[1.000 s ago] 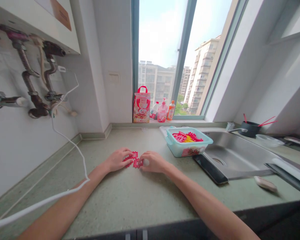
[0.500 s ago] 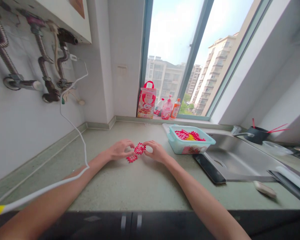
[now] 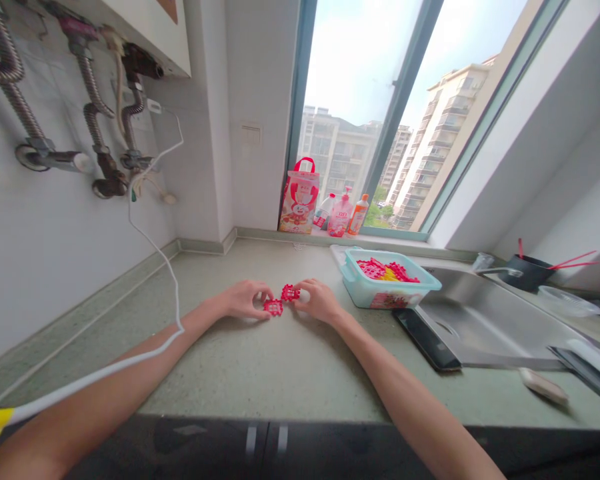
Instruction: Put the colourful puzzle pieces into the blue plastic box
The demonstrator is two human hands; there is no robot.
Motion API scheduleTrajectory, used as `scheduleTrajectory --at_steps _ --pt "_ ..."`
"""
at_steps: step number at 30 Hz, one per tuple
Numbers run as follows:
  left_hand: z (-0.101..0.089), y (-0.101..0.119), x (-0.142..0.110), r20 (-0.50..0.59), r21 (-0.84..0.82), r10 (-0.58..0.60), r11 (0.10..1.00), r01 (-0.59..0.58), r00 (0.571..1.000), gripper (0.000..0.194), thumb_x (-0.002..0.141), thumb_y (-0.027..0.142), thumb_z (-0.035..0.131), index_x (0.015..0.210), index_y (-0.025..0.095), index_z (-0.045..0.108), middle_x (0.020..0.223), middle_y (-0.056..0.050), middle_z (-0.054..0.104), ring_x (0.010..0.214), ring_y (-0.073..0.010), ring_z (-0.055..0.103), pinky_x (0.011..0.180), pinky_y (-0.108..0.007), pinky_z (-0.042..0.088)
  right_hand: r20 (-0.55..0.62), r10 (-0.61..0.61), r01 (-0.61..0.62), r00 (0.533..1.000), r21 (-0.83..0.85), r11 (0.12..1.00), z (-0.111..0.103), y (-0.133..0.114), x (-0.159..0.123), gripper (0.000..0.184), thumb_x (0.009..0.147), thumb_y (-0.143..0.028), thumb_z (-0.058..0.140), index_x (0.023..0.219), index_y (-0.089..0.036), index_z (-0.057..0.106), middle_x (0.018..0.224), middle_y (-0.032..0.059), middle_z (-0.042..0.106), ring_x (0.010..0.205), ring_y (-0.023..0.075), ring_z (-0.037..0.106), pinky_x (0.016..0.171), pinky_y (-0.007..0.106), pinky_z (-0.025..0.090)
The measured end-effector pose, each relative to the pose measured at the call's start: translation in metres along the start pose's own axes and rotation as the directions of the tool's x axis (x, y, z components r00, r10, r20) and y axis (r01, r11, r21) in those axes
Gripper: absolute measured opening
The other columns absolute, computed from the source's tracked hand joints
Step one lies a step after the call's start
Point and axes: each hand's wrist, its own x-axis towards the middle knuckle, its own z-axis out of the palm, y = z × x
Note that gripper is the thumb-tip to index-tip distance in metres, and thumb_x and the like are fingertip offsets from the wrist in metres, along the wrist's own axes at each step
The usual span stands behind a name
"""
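Note:
Over the counter (image 3: 275,373), my left hand (image 3: 243,299) pinches a flat red plastic building piece (image 3: 273,307) with a notched edge and openings in its middle. My right hand (image 3: 319,301) grips a second red notched piece (image 3: 291,293) between thumb and fingers, slightly farther back and to the right. The two pieces are close together at their corners; whether they touch I cannot tell. To the right, a light blue plastic tub (image 3: 375,298) holds many more red pieces (image 3: 371,268) and some yellow ones (image 3: 391,274).
A black phone (image 3: 427,340) lies beside the steel sink (image 3: 485,333). A white cable (image 3: 173,287) hangs across the left side, over my left forearm. Bottles (image 3: 340,215) and a red-handled bag (image 3: 299,203) stand on the windowsill. A pale oblong object (image 3: 543,387) rests near the front edge.
The two red pieces, overlapping or touching before, now sit more apart. My left fingers have closed on the left piece. The view has shifted slightly.

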Motion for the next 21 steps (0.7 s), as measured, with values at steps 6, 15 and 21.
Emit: scheduleTrajectory --at_steps 6,15,21 --pt "0.013 -0.008 0.002 -0.06 -0.157 -0.038 0.987 0.028 0.997 0.092 0.075 0.05 0.082 0.154 0.023 0.043 0.098 0.001 0.068 0.069 -0.0148 0.055 0.068 -0.026 0.044 -0.107 -0.064 0.088 0.992 0.233 0.969 -0.002 -0.009 -0.004 0.025 0.087 -0.021 0.078 0.112 -0.025 0.075 0.115 0.005 0.077 0.108 0.0217 0.07 0.101 0.035 0.051" --pt "0.02 -0.019 0.002 -0.066 -0.261 -0.004 0.965 -0.013 0.998 0.111 0.07 0.048 0.091 0.161 0.027 0.031 0.099 0.001 0.067 0.072 -0.0142 0.052 0.07 -0.026 0.043 0.124 -0.108 0.087 0.986 0.161 0.983 0.012 -0.026 -0.001 0.028 0.085 -0.029 0.084 0.111 -0.023 0.077 0.107 0.0061 0.077 0.101 0.0223 0.069 0.094 0.034 0.052" --pt "0.017 -0.02 0.003 -0.054 -0.286 0.026 0.957 -0.041 0.998 0.104 0.078 0.049 0.086 0.162 0.028 0.029 0.109 -0.002 0.071 0.077 -0.0155 0.052 0.075 -0.028 0.045 0.09 -0.121 0.118 0.989 0.043 0.992 0.002 -0.023 -0.004 0.028 0.084 -0.028 0.083 0.112 -0.029 0.079 0.106 0.0046 0.077 0.098 0.0222 0.071 0.091 0.034 0.052"
